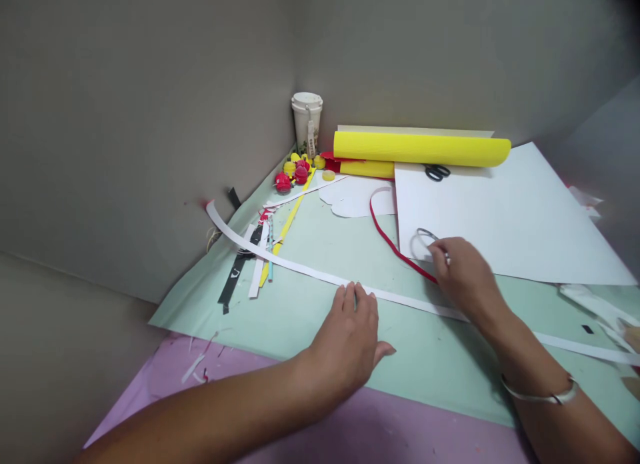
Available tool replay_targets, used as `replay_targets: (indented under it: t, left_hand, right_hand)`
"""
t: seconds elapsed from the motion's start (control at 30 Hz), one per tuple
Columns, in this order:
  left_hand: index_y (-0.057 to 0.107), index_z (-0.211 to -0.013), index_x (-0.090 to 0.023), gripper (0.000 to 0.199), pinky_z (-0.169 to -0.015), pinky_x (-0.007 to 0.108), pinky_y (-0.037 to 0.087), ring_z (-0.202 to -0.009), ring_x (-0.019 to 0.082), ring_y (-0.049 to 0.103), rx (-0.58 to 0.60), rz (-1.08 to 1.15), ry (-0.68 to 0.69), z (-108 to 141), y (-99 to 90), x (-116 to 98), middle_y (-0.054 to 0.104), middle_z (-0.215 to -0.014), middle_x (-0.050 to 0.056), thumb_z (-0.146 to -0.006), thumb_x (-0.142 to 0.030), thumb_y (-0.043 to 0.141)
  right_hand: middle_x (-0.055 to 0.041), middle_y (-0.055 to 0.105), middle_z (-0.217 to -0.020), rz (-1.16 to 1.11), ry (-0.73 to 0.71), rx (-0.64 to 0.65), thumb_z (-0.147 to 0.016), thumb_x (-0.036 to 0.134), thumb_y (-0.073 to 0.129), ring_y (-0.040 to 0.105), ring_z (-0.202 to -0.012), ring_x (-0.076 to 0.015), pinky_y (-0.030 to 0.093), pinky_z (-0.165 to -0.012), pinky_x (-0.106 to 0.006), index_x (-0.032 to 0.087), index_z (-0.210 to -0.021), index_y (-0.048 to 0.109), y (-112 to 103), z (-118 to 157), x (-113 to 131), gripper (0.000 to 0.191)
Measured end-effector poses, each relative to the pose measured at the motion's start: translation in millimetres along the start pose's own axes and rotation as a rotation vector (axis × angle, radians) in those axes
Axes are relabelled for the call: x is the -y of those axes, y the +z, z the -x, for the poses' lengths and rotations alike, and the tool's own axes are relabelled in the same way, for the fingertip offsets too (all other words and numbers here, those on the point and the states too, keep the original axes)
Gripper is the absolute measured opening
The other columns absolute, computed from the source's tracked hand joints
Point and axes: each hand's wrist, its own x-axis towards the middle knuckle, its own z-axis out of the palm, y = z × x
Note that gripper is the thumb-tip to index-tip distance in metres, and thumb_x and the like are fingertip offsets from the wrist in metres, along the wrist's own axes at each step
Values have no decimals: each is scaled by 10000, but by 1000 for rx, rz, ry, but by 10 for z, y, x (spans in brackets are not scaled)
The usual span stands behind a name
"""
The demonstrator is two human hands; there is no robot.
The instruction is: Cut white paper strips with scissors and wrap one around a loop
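Observation:
A long white paper strip (295, 269) runs across the pale green sheet, its left end curling up. My left hand (347, 344) is open and lies with its fingertips on the strip's near edge. My right hand (463, 277) is closed above the strip, its fingers pinched on a thin ring-shaped thing (424, 233) that looks partly clear; its exact kind I cannot make out. A curved red strip (387, 241) runs up to my right hand, where its lower end is hidden. My right wrist and forearm cover part of the white strip.
Black scissors (437, 173) lie on a large white sheet (500, 217) near a yellow roll (423, 149). A lidded cup (307, 121) stands in the corner behind red and yellow balls (301, 175). Black, white and yellow scraps and a pencil-like stick (271, 251) lie left.

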Motion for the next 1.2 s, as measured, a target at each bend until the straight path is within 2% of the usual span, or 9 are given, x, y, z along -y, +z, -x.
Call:
replay_targets:
  t: [0.1, 0.2, 0.3, 0.43, 0.63, 0.77, 0.9, 1.1, 1.2]
  left_hand:
    - [439, -1372, -11, 722, -1079, 485, 295, -1302, 368, 416, 0, -4, -6, 4, 0, -1, 454, -1381, 274, -913, -565, 382]
    - [443, -1370, -13, 725, -1080, 482, 290, -1301, 372, 416, 1, -2, -8, 6, -4, -1, 459, -1380, 269, -910, -570, 382]
    - [441, -1374, -16, 725, -1076, 485, 289, -1296, 374, 421, 4, 0, -5, 5, -21, -1, 458, -1381, 269, -911, -571, 377]
    - [436, -1375, -9, 721, -1073, 490, 285, -1287, 380, 430, 7, -1, -5, -2, -44, -1, 448, -1382, 284, -916, -560, 375]
    - [434, -1377, -2, 724, -1072, 489, 288, -1283, 388, 436, -3, -9, 1, 1, -39, -7, 448, -1378, 290, -922, -559, 353]
    - [432, -1377, -4, 719, -1074, 491, 285, -1282, 382, 438, -21, -16, 0, 10, -33, -13, 449, -1379, 287, -923, -556, 354]
    - [432, -1379, -9, 721, -1074, 493, 284, -1285, 381, 433, -16, -10, -2, 9, -28, -13, 449, -1380, 285, -923, -561, 349]
    - [434, -1377, -7, 715, -1078, 486, 280, -1285, 367, 432, -2, -4, 1, 3, -49, -9, 447, -1383, 283, -923, -554, 360]
    - [439, -1375, -9, 718, -1076, 488, 283, -1283, 371, 435, -6, -16, -2, 5, -53, -11, 447, -1383, 284, -922, -560, 353]
  right_hand:
    - [-97, 664, -817, 31, 66, -122, -913, 309, 395, 549, -709, -236, 368, -653, -352, 197, -883, 604, -266, 58, 87, 239]
    - [-65, 653, -764, -69, 89, -86, -915, 343, 412, 546, -620, -201, 368, -573, -313, 214, -916, 587, -483, 164, 246, 217]
    - [-29, 640, -721, -284, 77, 154, -916, 418, 428, 548, -573, -167, 399, -522, -279, 234, -910, 597, -544, 258, 370, 250]
    - [-9, 628, -714, -563, 92, 538, -894, 476, 462, 579, -585, -163, 451, -499, -264, 241, -1009, 612, -445, 299, 405, 301]
    - [-2, 654, -705, -604, 107, 696, -871, 407, 494, 590, -583, -155, 483, -530, -264, 248, -937, 677, -250, 280, 387, 251]
    - [-9, 647, -680, -640, 46, 689, -866, 381, 504, 570, -559, -152, 461, -515, -265, 232, -902, 683, -173, 265, 370, 235]
    - [-14, 644, -692, -692, 118, 660, -861, 418, 518, 571, -593, -150, 458, -549, -267, 211, -918, 680, -107, 240, 356, 269]
    - [-22, 680, -726, -588, 82, 463, -827, 412, 531, 583, -599, -152, 447, -553, -267, 208, -895, 705, 37, 208, 446, 277]
    - [-12, 694, -729, -502, 66, 435, -822, 397, 526, 593, -615, -159, 440, -572, -274, 225, -882, 714, 66, 188, 502, 262]
